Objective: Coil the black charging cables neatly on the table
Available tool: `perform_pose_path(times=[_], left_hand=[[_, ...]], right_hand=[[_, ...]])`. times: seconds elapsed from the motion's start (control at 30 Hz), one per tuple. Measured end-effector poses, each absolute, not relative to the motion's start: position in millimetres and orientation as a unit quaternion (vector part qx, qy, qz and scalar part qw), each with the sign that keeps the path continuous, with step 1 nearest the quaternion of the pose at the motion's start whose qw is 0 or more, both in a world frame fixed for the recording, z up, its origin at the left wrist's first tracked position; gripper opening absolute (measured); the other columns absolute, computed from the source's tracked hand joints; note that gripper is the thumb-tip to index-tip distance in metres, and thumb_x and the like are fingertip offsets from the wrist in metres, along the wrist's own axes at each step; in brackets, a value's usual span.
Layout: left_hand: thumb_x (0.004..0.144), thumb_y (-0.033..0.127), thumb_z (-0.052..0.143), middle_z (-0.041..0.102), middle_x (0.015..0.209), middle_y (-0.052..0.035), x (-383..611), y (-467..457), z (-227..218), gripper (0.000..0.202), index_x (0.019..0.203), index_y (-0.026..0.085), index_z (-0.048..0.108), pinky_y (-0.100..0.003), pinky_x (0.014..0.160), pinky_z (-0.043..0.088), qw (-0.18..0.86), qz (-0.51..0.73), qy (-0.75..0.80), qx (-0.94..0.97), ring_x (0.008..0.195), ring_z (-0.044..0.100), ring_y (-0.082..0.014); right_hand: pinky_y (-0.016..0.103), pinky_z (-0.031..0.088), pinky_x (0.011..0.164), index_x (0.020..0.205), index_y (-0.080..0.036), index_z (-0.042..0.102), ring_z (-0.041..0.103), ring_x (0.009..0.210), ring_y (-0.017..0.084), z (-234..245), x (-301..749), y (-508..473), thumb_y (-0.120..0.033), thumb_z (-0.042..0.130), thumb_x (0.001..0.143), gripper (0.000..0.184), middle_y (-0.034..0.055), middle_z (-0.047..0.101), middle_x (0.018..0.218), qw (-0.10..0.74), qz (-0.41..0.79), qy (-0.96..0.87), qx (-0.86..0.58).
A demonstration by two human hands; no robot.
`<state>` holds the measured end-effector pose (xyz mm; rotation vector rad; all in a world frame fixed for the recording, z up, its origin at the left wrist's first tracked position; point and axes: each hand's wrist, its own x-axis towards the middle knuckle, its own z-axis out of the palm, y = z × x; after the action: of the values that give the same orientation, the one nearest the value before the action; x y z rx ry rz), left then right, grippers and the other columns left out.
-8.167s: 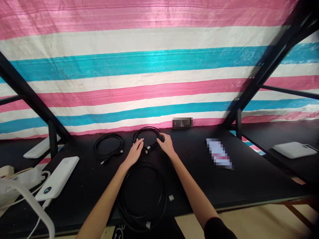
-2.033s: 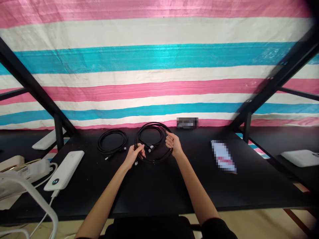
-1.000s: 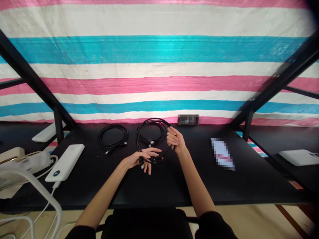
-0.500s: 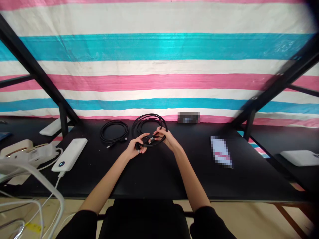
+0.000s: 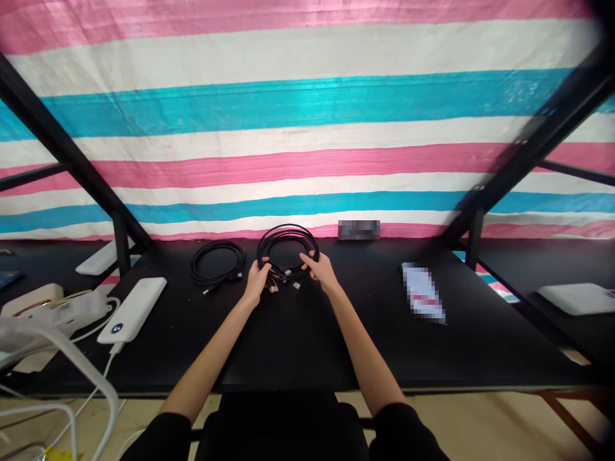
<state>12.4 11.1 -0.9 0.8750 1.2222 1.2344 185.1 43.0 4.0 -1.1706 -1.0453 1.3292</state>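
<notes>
A black cable (image 5: 288,229) is wound in several loops between my hands, over the middle of the black table. My left hand (image 5: 258,280) grips the coil at its left side, fingers closed round the loops. At the right side, my right hand (image 5: 321,270) pinches the loops between thumb and fingers. Silvery plug ends (image 5: 296,285) show at the near side of the coil, between the hands. Another coiled black cable (image 5: 216,282) lies flat on the table, left of my left hand, with its plugs toward me.
On the left lie a white power bank (image 5: 133,310) with a cord plugged in and a white power strip (image 5: 77,307). A blurred dark box (image 5: 359,230) stands at the back; a blurred white packet (image 5: 423,292) lies to the right. Black frame bars (image 5: 533,147) slant up both sides.
My hands have moved apart to opposite sides of the coil. The loops look rounder and more gathered, and the plug ends now hang at the near side.
</notes>
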Motion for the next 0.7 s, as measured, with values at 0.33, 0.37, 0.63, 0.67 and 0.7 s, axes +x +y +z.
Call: perform_pose_path(times=[0.33, 0.37, 0.63, 0.67, 0.7], left_hand=[[0.089, 0.024, 0.038, 0.057, 0.050, 0.0041, 18.2, 27.0, -5.7, 0.038, 0.125, 0.014, 0.028, -0.019, 0.032, 0.034, 0.531, 0.500, 0.558, 0.397, 0.033, 0.053, -0.0140], [0.089, 0.026, 0.039, 0.058, 0.050, 0.0036, 17.6, 26.6, -6.2, 0.037, 0.123, 0.014, 0.028, -0.019, 0.031, 0.033, 0.540, 0.487, 0.553, 0.406, 0.032, 0.053, -0.0142], [0.089, 0.038, 0.040, 0.066, 0.061, -0.0028, 9.5, 22.8, -3.5, 0.039, 0.119, 0.015, 0.031, -0.019, 0.033, 0.038, 0.572, 0.446, 0.513, 0.458, 0.035, 0.058, -0.0152], [0.089, 0.040, 0.040, 0.066, 0.061, -0.0029, 8.3, 22.8, -3.4, 0.041, 0.120, 0.015, 0.031, -0.020, 0.033, 0.039, 0.575, 0.442, 0.511, 0.460, 0.036, 0.058, -0.0157], [0.089, 0.041, 0.039, 0.066, 0.061, -0.0029, 7.1, 22.9, -3.6, 0.043, 0.122, 0.015, 0.030, -0.020, 0.033, 0.039, 0.579, 0.439, 0.510, 0.461, 0.036, 0.059, -0.0161]], right_hand=[[0.018, 0.037, 0.042, 0.088, -0.017, 0.064, 0.042, 0.046, 0.002, -10.3, 186.2, 58.3, -0.030, 0.074, 0.056, 0.035, 0.0041, 0.068, 0.093, 0.583, 0.580, -0.371, -0.431], [0.018, 0.038, 0.042, 0.087, -0.017, 0.065, 0.041, 0.047, 0.002, -11.6, 186.7, 59.0, -0.029, 0.073, 0.056, 0.034, 0.0041, 0.068, 0.094, 0.585, 0.582, -0.366, -0.430], [0.020, 0.043, 0.050, 0.085, -0.018, 0.067, 0.043, 0.052, 0.004, -17.0, 188.0, 59.3, -0.024, 0.072, 0.058, 0.028, 0.0041, 0.067, 0.100, 0.590, 0.591, -0.352, -0.424], [0.020, 0.044, 0.051, 0.086, -0.019, 0.067, 0.044, 0.052, 0.004, -17.2, 188.3, 59.4, -0.024, 0.072, 0.059, 0.028, 0.0040, 0.067, 0.101, 0.590, 0.591, -0.351, -0.424], [0.020, 0.045, 0.052, 0.087, -0.019, 0.067, 0.044, 0.053, 0.004, -17.4, 188.8, 59.7, -0.024, 0.072, 0.059, 0.028, 0.0039, 0.066, 0.101, 0.590, 0.591, -0.349, -0.425]])
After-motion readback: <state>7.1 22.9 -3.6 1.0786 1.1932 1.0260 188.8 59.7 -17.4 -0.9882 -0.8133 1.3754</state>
